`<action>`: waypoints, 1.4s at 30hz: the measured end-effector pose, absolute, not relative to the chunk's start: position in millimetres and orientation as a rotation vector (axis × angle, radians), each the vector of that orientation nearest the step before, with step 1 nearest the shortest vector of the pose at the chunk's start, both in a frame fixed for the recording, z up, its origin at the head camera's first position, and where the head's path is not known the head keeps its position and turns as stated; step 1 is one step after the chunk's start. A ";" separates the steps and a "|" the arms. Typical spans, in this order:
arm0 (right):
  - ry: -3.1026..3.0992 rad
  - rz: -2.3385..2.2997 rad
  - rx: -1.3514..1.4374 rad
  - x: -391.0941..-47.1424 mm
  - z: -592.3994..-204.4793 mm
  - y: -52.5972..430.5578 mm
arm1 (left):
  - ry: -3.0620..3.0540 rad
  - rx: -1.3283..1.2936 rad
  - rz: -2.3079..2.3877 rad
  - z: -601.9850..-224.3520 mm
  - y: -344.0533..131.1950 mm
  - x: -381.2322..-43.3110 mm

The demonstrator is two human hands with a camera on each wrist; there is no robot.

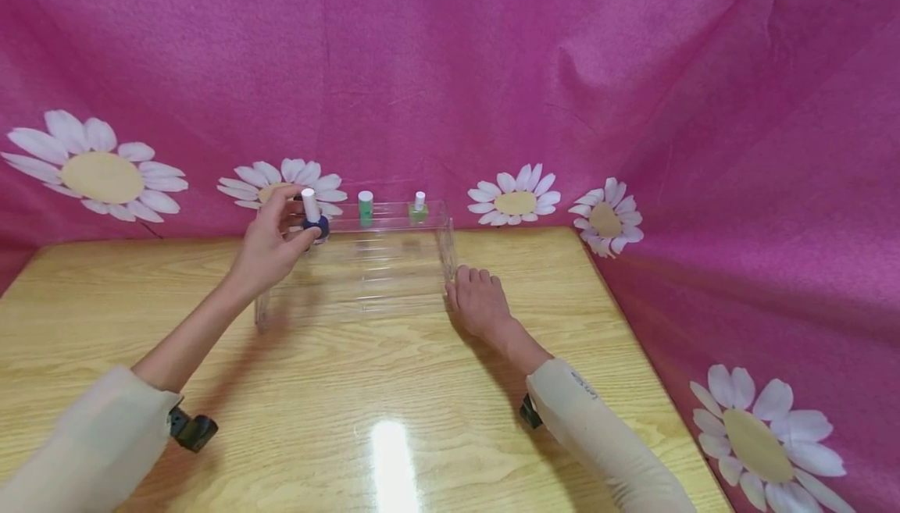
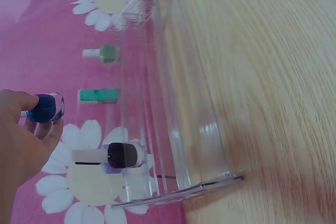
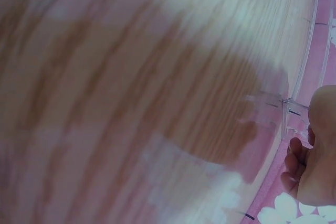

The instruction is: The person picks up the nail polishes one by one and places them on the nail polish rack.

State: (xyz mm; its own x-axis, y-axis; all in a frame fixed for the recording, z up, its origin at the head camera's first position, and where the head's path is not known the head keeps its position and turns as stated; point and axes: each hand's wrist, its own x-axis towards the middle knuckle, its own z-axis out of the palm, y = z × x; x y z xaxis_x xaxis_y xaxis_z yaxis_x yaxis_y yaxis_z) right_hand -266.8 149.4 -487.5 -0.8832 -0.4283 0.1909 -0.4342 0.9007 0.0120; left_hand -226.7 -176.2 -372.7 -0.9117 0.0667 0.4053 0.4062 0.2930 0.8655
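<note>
My left hand (image 1: 270, 244) is raised over the left end of a clear plastic tiered rack (image 1: 404, 306). It pinches a dark blue nail polish bottle (image 2: 44, 108) between thumb and fingers, body downward, with much of its cap hidden by the hand in the left wrist view. A dark purple nail polish bottle (image 2: 123, 156) with a white cap stands on the rack near its left end. Farther along the top tier are a green bottle (image 1: 366, 208) and a light green bottle (image 1: 419, 211). My right hand (image 1: 481, 302) holds the rack's right end, its fingers curled.
The rack stands on a wood-grain table (image 1: 337, 411), close to its back edge. Behind and to the right hangs a pink cloth (image 1: 436, 68) printed with white daisies. A bright light reflection lies on the tabletop near the front.
</note>
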 end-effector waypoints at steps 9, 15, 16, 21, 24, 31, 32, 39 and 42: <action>-2.855 -0.014 0.677 -265.7 -485.7 149.1 | -2.300 -0.470 -1.690 -380.0 -160.3 -241.8; -2.855 -0.016 0.654 -266.4 -487.0 148.7 | -2.368 -0.439 -1.646 -384.1 -150.6 -251.5; -2.858 -0.010 0.650 -266.7 -487.1 148.7 | -2.371 -0.433 -1.646 -385.3 -149.5 -253.1; -2.857 -0.007 0.654 -267.1 -487.2 148.7 | -2.360 -0.395 -1.639 -390.9 -144.2 -260.6; -2.839 -0.023 0.664 -266.9 -488.2 149.3 | -2.349 -0.391 -1.660 -394.6 -141.0 -264.1; -2.836 -0.016 0.671 -265.6 -486.9 149.4 | -2.339 -0.430 -1.639 -404.0 -133.8 -270.7; -2.840 -0.009 0.670 -265.5 -486.4 149.2 | -2.339 -0.431 -1.627 -405.8 -133.3 -271.9; -2.853 -0.010 0.667 -265.3 -486.2 149.2 | -2.361 -0.410 -1.563 -413.5 -131.5 -278.5; -2.841 -0.016 0.671 -265.7 -487.2 149.5 | -2.376 -0.401 -1.547 -414.2 -130.7 -279.5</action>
